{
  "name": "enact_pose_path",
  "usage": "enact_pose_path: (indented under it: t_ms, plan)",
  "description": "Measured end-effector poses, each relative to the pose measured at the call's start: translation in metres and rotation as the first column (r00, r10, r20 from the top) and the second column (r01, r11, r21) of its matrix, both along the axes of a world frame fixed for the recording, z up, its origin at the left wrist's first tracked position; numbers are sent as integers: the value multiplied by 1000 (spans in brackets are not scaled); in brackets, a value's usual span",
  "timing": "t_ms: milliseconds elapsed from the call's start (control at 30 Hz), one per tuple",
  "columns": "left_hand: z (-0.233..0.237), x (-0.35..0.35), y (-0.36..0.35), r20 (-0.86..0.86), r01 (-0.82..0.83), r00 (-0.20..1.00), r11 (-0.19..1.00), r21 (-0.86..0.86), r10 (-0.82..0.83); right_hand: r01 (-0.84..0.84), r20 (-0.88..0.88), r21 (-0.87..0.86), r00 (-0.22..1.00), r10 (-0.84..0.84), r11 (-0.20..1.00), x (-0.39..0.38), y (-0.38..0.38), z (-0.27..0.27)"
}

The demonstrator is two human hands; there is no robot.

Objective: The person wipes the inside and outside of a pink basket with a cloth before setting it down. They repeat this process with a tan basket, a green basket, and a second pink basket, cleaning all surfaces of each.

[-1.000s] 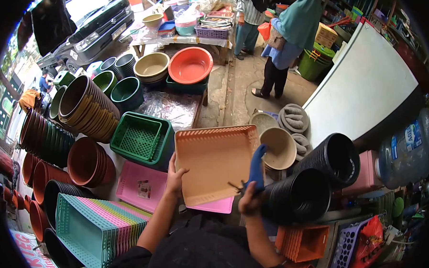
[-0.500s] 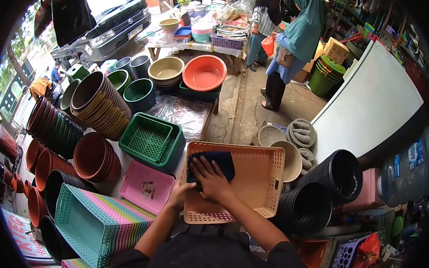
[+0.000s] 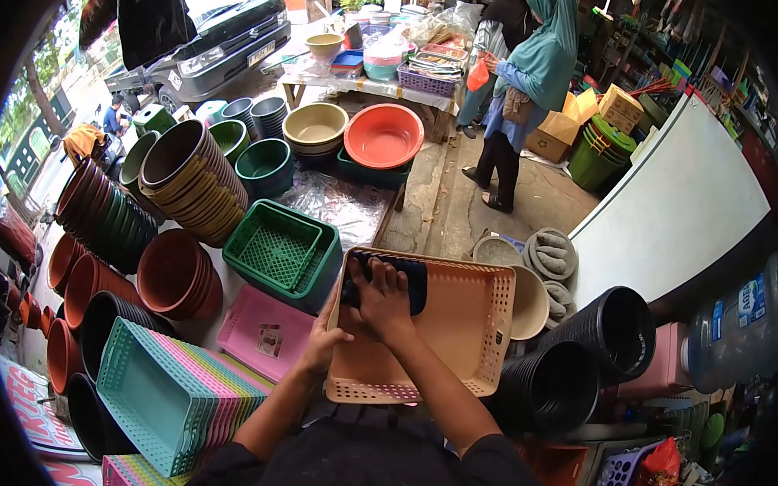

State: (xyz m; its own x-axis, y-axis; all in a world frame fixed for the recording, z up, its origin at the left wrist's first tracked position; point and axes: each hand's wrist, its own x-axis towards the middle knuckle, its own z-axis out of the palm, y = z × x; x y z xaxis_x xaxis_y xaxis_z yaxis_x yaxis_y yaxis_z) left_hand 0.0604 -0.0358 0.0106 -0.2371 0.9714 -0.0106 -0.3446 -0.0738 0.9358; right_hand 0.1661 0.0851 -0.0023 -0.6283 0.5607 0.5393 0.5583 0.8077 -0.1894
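A peach-orange plastic basket [image 3: 459, 333] with perforated sides is held in front of my body, its inside facing up toward me. My left hand [image 3: 322, 343] grips its left wall, thumb on the near side and the other fingers mostly hidden behind it. Inside, at the upper left corner, lies a folded dark navy cloth [image 3: 416, 286]. My right hand [image 3: 381, 302] is on this cloth with bent fingers, pressing it against the basket's inner surface.
Left of the basket are a pink tray [image 3: 264, 331], green baskets [image 3: 271, 248], stacked pastel baskets [image 3: 152, 398] and brown pots [image 3: 175, 273]. Black buckets [image 3: 556, 385] stand close on the right. A person in a teal head covering [image 3: 549, 54] stands ahead, near a white panel [image 3: 677, 203].
My right hand has shifted slightly up and left on the cloth, its fingers now curled rather than flat. The basket has tilted a little, and the camera view has shifted. The person ahead has shifted slightly.
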Motion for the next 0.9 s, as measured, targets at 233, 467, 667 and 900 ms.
enact_pose_path:
  t_ms: [233, 467, 667, 900]
  plan:
    - [12, 0, -4, 54, 32, 998, 999, 12, -33, 62, 42, -26, 997, -61, 998, 12, -4, 22]
    - [27, 3, -1, 61, 71, 995, 997, 31, -73, 243, 59, -179, 970, -236, 953, 51, 0, 27]
    - [42, -7, -1, 148, 17, 988, 993, 115, -34, 513, 112, -311, 856, -505, 800, 74, 36, 10]
    - [38, -18, -6, 66, 49, 996, 990, 134, -58, 555, 166, -634, 778, -607, 538, 88, 86, -12]
